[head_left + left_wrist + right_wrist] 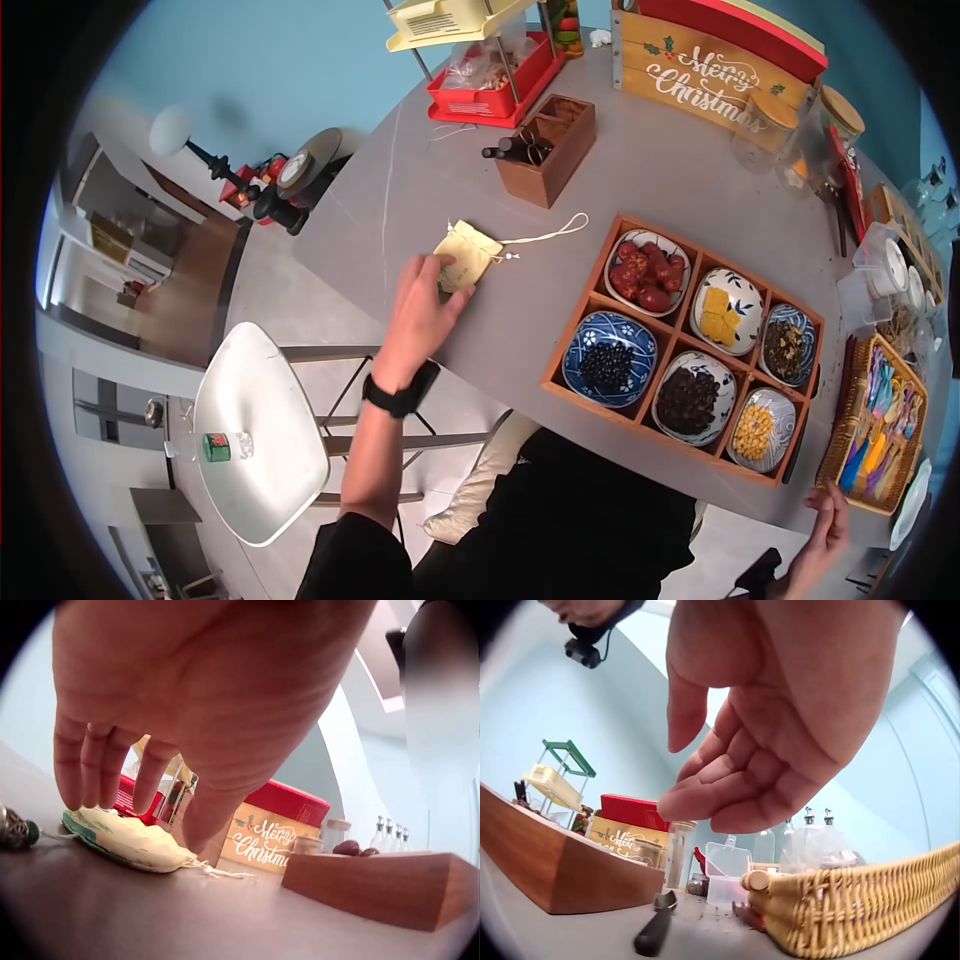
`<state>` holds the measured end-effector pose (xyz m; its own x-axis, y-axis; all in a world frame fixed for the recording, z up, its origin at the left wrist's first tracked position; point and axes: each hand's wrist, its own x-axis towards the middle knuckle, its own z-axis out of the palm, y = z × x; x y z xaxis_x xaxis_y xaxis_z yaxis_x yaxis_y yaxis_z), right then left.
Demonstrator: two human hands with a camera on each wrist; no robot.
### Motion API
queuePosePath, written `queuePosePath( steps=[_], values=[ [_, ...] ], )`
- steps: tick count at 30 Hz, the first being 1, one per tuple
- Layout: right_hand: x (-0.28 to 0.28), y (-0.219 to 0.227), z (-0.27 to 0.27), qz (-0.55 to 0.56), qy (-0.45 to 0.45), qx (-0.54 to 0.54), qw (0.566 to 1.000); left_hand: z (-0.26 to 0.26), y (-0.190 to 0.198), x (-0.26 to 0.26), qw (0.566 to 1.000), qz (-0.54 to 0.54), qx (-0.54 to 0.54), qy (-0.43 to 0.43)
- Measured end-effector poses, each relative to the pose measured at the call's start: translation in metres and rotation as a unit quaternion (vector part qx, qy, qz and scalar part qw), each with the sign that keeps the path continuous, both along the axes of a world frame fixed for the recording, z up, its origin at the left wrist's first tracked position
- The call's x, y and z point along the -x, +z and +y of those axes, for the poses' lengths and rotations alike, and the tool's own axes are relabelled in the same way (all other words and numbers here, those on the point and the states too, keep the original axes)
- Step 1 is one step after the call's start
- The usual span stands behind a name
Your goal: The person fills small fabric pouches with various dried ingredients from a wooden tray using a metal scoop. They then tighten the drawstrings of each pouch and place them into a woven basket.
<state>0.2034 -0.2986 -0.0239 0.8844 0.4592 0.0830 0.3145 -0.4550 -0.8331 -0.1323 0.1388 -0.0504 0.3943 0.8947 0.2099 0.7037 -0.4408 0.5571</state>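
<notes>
A small pale-yellow pouch [467, 254] with a looped cord lies flat on the grey table. Over its near side, my left hand [420, 312] reaches with fingertips at the fabric. In the left wrist view the fingers of that hand [187, 697] hang down around the pouch [135, 838], fairly straight and not closed on it; firm contact is hard to tell. At the table's right front edge is my right hand [825, 530], near the wicker basket [832, 455]. The right wrist view shows this hand [772, 735] holding nothing, fingers loosely bent.
A wooden compartment tray [640, 418] with several filled bowls stands right of the pouch. Behind are a brown wooden box [540, 180], a red tray [500, 103] and a Christmas crate [700, 75]. A dark-handled tool [656, 930] lies between tray and basket.
</notes>
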Motion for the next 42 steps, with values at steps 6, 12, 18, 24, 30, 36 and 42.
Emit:
queuePosePath(
  steps=[6,12,18,24,30,36,42],
  values=[
    [0.033,0.0,0.029,0.066,-0.008,-0.077,0.995,0.025,-0.018,0.0,0.986,0.122,-0.113,-0.032],
    [0.061,0.009,0.033,0.067,0.066,-0.115,0.989,-0.003,0.028,0.052,0.985,-0.139,0.104,-0.014],
    [0.117,0.042,0.107,0.082,0.269,-0.106,0.954,-0.071,0.054,0.077,0.886,-0.318,0.31,-0.135],
    [0.16,0.053,0.172,-0.02,0.506,-0.125,0.853,-0.101,0.049,0.05,0.841,-0.277,0.423,-0.191],
    [0.174,0.025,0.185,-0.059,0.424,-0.063,0.902,-0.114,0.039,0.025,0.796,-0.231,0.509,-0.233],
    [0.173,0.022,0.183,-0.034,0.421,-0.032,0.906,-0.122,0.036,0.008,0.817,-0.193,0.491,-0.231],
    [0.166,0.023,0.184,0.089,0.379,0.016,0.921,-0.137,0.029,0.006,0.848,-0.163,0.422,-0.276]
  ],
)
